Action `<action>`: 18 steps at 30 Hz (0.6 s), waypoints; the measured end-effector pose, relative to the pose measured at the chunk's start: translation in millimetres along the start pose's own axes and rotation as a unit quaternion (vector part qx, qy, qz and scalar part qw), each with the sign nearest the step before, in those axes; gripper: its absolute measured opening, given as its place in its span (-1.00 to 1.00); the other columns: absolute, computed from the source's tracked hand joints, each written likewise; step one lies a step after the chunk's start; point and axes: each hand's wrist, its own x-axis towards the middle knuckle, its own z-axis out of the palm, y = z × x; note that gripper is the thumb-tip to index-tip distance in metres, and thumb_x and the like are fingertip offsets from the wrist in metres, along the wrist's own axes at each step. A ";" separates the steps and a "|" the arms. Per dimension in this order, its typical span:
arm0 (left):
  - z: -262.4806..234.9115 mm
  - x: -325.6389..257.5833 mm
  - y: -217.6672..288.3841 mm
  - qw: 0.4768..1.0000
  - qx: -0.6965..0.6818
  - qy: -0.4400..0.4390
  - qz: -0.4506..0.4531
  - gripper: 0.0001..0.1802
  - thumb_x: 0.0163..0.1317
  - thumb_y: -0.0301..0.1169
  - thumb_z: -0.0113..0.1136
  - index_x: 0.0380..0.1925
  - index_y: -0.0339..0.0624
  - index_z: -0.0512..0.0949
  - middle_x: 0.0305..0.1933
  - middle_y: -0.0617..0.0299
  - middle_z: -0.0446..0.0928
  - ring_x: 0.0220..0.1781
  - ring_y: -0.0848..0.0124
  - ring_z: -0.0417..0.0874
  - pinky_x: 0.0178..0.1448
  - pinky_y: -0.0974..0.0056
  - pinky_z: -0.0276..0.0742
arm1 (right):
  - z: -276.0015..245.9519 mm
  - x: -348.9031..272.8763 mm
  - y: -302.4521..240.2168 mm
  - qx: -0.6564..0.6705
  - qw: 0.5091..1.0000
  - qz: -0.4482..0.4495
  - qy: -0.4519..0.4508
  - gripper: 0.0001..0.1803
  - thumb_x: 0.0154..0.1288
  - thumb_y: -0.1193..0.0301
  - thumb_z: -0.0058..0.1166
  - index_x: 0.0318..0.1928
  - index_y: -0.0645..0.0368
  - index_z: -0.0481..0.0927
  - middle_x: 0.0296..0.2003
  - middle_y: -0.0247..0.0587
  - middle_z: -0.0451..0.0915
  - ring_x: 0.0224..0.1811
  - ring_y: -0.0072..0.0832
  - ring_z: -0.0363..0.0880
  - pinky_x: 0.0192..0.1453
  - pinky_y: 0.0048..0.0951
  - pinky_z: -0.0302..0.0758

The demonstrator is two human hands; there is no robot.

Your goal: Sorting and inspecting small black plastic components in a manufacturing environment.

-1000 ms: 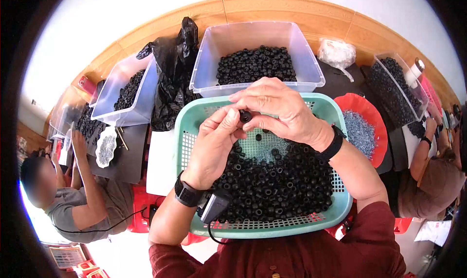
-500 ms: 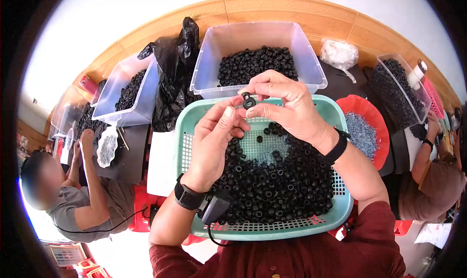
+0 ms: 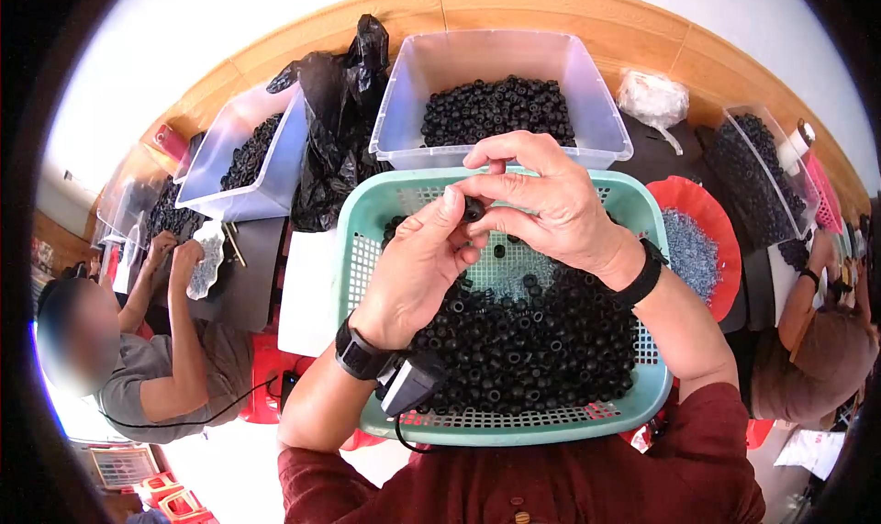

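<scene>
Both left hand (image 3: 418, 265) and right hand (image 3: 562, 210) pinch one black ring-shaped piece (image 3: 473, 209); a slack pinch could drop it among lookalike pieces (image 3: 518, 350) toward six o'clock.

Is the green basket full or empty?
Partly full: black pieces heap over the near half of the green basket, while some bare mesh shows farther back.

Before us, a green oblong plastic basket (image 3: 514, 435) holds small black ring-shaped parts (image 3: 523, 359). Beyond it stands a translucent rectangular plastic tub (image 3: 496, 56), with a crumpled black plastic bag (image 3: 328, 111) to our left; rightward, a red round dish (image 3: 729, 249) contains small blue-grey pieces (image 3: 690, 253).
</scene>
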 end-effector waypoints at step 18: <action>-3.1 2.8 0.1 0.990 -0.126 -0.054 -0.031 -0.73 0.37 -0.19 0.02 -0.12 -0.12 0.50 -0.19 0.30 0.53 -0.12 0.43 0.53 0.04 0.32 0.45 | -6.0 1.8 -1.8 -0.039 0.998 -0.038 -0.018 -0.66 -0.02 0.40 0.27 -0.15 0.14 0.65 -0.06 -0.36 0.60 -0.08 -0.43 0.53 0.06 -0.35 0.34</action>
